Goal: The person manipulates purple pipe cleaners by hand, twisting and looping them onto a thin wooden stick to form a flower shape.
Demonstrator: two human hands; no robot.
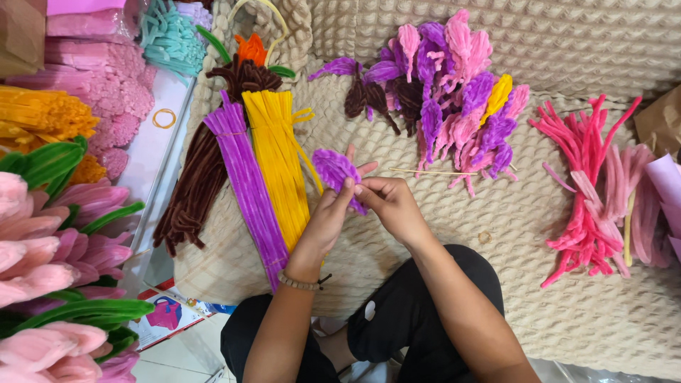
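Purple fuzzy petal [335,171] pinched between left hand [328,220] and right hand [389,206], both grips closed on it, raised above the beige mat [496,227] for shaping; yellow stem bundle [278,159] just left of petal

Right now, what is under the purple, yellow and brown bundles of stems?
A beige knitted blanket lies under the purple bundle, yellow bundle and brown bundle. What the blanket itself covers cannot be seen.
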